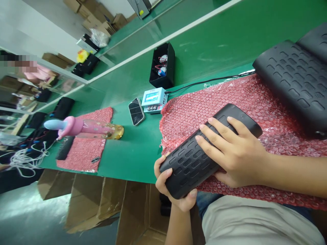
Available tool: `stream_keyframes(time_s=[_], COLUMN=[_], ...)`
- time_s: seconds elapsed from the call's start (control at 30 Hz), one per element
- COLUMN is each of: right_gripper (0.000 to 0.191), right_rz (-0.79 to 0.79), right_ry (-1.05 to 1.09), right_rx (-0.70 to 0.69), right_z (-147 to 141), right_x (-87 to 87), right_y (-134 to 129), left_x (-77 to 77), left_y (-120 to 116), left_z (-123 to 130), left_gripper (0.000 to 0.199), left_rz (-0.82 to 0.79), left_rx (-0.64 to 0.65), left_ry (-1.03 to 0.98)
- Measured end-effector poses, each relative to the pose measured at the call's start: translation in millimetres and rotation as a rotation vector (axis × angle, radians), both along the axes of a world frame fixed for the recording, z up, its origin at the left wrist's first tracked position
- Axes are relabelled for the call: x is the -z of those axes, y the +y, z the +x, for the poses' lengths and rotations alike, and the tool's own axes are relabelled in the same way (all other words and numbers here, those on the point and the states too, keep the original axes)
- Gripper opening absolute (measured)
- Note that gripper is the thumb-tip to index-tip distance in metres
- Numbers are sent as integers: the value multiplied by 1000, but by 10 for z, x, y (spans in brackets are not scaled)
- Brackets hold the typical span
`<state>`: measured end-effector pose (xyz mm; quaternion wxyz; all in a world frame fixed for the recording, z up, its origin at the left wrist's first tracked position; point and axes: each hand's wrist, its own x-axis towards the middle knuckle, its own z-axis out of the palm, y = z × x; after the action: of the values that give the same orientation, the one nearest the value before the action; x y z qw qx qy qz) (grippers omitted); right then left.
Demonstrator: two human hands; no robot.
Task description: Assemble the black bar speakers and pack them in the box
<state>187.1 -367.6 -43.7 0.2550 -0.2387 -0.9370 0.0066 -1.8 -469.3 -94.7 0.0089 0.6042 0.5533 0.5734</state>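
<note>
Black speaker [187, 163]: held aslant over the red bubble wrap [189, 109]; judged rigid, moderately heavy and somewhat slick, best gripped at both ends, clear of the grilles.
Left hand [175, 185]: curled around the near end, fingers and thumb closed on it.
Right hand [236, 154]: fingers spread across the face, thumb at the lower edge.
Green counter [133, 149]: smartphone [136, 111], light-blue electronic device [154, 98] and open black casing [170, 66] placed beyond the wrap.
</note>
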Motion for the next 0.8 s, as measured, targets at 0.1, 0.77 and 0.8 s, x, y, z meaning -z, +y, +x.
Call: stream_keyframes(time_s=[0.1,0.77,0.8], right_gripper=[68,46,38], right_rz=[1,-79,-86], right_ry=[-1,183,221], right_rx=[-2,-216,-249], right_z=[3,66,126], right_x=[-6,-225,-290], right_y=[1,120,103], left_x=[0,-46,-32], left_y=[0,-24,-38], left_z=[-7,-127,-155], left_gripper=[56,67,66], left_rz=[4,-136,-123], left_rx=[2,148,127], left_ry=[1,-62,-67])
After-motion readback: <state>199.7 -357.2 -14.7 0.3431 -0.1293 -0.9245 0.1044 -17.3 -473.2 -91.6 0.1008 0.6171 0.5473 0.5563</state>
